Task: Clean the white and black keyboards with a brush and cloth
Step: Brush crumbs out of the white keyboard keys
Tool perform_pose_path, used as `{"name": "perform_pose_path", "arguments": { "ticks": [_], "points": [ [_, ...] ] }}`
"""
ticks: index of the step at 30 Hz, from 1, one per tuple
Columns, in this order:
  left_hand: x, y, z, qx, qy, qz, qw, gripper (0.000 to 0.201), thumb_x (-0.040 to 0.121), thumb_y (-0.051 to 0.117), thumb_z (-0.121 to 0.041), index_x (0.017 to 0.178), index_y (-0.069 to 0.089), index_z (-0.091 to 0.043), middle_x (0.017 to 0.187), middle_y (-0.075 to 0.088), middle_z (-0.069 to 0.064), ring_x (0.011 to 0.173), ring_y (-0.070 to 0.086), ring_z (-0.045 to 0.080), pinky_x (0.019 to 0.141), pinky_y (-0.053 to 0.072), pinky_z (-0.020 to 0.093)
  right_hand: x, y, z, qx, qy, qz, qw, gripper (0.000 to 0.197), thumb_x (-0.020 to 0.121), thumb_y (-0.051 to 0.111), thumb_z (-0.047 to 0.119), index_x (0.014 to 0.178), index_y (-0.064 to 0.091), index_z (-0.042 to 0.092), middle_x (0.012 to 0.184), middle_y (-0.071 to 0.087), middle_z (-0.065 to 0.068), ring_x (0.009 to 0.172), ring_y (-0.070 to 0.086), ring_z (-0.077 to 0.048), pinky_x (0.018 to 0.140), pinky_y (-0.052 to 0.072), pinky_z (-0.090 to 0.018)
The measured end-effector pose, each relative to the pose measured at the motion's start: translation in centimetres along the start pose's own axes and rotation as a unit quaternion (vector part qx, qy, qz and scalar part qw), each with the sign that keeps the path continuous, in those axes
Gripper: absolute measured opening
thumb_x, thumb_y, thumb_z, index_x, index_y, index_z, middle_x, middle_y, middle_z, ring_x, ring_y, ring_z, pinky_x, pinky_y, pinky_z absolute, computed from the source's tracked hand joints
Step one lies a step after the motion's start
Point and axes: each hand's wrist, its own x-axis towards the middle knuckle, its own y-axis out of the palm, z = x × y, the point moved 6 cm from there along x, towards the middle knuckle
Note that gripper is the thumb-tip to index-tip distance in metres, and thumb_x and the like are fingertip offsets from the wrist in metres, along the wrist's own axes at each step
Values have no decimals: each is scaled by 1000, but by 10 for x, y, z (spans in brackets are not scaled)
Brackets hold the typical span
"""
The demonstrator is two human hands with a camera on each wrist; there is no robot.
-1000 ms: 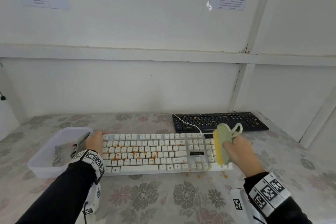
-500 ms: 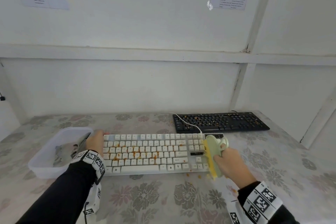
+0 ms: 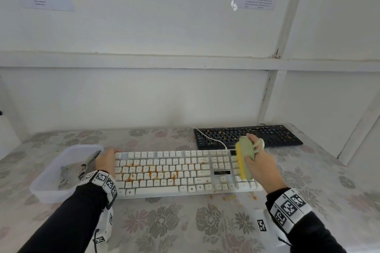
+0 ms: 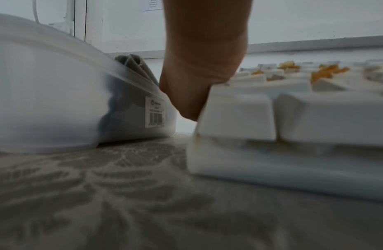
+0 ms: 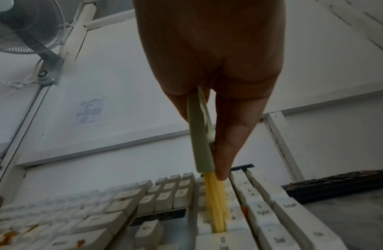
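Gripping the brush point(image 3: 244, 158), right hand point(image 3: 262, 167); left hand point(image 3: 106, 161) grips white keyboard point(image 3: 174, 170) on floral table point(image 3: 185, 224).

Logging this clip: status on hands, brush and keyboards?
Right hand grips green yellow-bristled brush, bristles on white keyboard numpad. Left hand steadies its left end. Orange crumbs remain mid-keys; black keyboard untouched.

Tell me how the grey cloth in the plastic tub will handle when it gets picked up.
The grey cloth will probably be floppy: it lies crumpled in folds against the plastic tub wall. It looks thin, so likely light and easy to pinch. Lifted by one corner it would probably hang and drag; the tub may shift, since nothing holds it.
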Motion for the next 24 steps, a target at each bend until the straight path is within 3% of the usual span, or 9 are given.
{"name": "perform_pose_path", "arguments": {
  "ticks": [2,5,9,12,14,17,20,22,24],
  "points": [
    [-3,-1,-2,-2,4,-2,1000,25,89,46,-20,68,56,-12,72,60,11,64,53,27,67,43,32,-2,1,-5,-34,-5,21,999,64,90,43,4,142,22,34,60,50,0,45,43,-13,36,33,-13],
    [-7,-1,-5,9,9,2,1000,24,92,45,-19,73,58,-10,71,58,10,63,51,25,63,42,31,-5,2,-9,-69,-2,38,997,62,86,46,3,138,30,32,60,49,-1,46,43,-12,37,31,-12],
    [19,-10,12,20,-4,-11,1000,28,71,50,-40,62,64,-18,67,70,9,71,66,31,80,55,47,-10,1,-13,-69,26,63,995,60,84,48,4,136,35,31,64,51,2,51,45,-9,41,35,-11],
    [32,-10,20,24,-1,-7,1000,29,70,50,-41,62,66,-18,67,70,7,73,67,31,83,55,50,-3,-11,-15,-48,49,13,998,48,87,50,6,132,38,14,68,49,-1,54,46,-11,44,34,-17],
    [23,-11,16,22,-5,-6,1000,30,68,51,-43,62,66,-18,66,71,7,72,68,31,83,55,50,1,-19,-14,-45,65,-34,996,31,90,48,9,119,42,-1,66,46,-3,51,44,-12,42,32,-18],
    [35,-11,26,30,-17,-7,999,31,60,53,-47,60,66,-18,64,72,6,72,69,31,83,55,51,5,-20,-15,-50,75,-47,995,22,93,45,11,107,48,-6,63,46,-3,49,43,-12,41,34,-19],
    [37,-11,27,32,-15,-6,999,30,61,53,-46,59,65,-18,64,72,6,73,69,31,84,55,51,3,-15,-20,-76,93,-8,993,10,94,46,11,93,46,2,63,45,-1,49,43,-9,39,33,-14],
    [25,-9,18,33,-7,-5,999,28,67,52,-42,60,64,-18,68,71,8,77,68,32,85,54,51,0,-15,-25,-86,98,-1,991,24,91,49,9,69,40,7,58,42,-1,47,39,-8,34,33,-11],
    [19,-8,14,42,-2,-1,999,28,72,51,-40,61,64,-17,71,70,9,78,67,32,85,54,50,-2,-15,-28,-90,91,4,992,34,88,51,8,60,33,13,54,38,0,45,35,-9,33,30,-12]
  ]
}}
